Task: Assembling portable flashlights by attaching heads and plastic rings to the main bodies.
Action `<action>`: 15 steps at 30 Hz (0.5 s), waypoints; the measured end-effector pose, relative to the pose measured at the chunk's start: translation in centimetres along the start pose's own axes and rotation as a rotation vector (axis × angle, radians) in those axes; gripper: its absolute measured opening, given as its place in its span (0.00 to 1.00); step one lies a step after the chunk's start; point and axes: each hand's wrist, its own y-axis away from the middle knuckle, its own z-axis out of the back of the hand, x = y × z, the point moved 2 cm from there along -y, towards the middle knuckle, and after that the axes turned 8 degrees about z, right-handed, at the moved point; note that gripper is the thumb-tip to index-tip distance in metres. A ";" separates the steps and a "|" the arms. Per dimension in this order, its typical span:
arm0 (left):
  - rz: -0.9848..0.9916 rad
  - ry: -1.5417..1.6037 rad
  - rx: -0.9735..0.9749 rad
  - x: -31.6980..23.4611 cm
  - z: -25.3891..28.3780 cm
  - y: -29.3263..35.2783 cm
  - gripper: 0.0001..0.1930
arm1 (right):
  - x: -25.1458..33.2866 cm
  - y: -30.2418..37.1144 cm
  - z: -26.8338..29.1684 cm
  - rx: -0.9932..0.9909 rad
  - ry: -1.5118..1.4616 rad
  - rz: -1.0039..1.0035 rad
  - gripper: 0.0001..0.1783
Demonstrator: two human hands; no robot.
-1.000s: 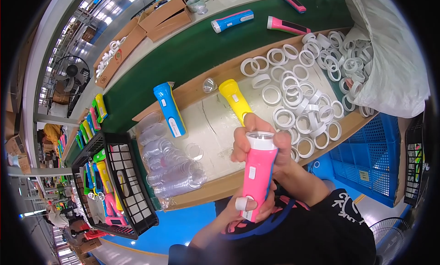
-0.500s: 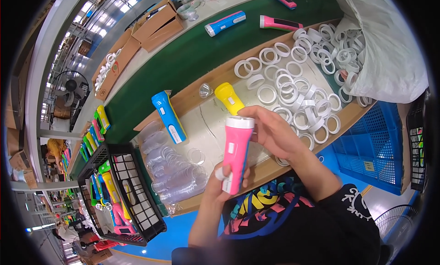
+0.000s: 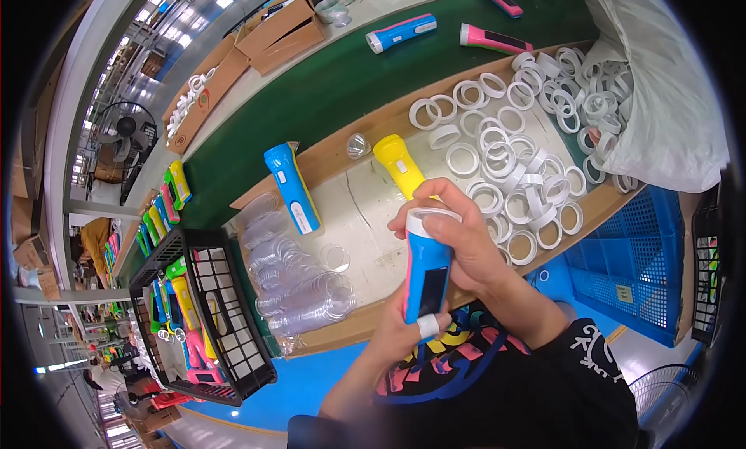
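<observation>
A blue and pink flashlight (image 3: 430,259) with a white ring round its head stands upright between my hands, its blue side with a dark panel facing up. My left hand (image 3: 386,334), a white wrap on one finger, is closed round its lower body. Fingers and thumb of my right hand (image 3: 468,243) grip the white head ring. Just beyond lies a yellow flashlight (image 3: 398,164) without a ring. A blue and yellow flashlight (image 3: 292,189) and a small shiny reflector cup (image 3: 357,145) are to the left. Stacked clear discs (image 3: 301,295) and many loose white rings (image 3: 463,160) lie in the cardboard tray (image 3: 353,334).
A black crate (image 3: 237,317) of flashlights stands at the left, a blue crate (image 3: 625,266) at the right. A white sack (image 3: 660,99) spreads over the far right corner. More flashlights (image 3: 402,33) lie on the green surface (image 3: 342,84) beyond the tray. Cardboard boxes (image 3: 280,29) stand behind.
The flashlight has been turned about its length, from its pink side to its blue side. My right hand has come from beside the head onto the white ring. The view has shifted slightly.
</observation>
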 end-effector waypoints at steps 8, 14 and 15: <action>0.016 0.594 0.633 2.2 -2.5 0.7 0.35 | -1.7 0.2 0.8 0.352 -0.567 0.083 0.18; 0.033 0.605 0.742 2.1 -2.9 0.8 0.35 | -2.0 0.5 0.9 0.471 -0.770 0.127 0.15; 0.035 0.603 0.742 2.0 -2.8 0.9 0.35 | -2.5 0.6 0.7 0.465 -0.879 0.122 0.15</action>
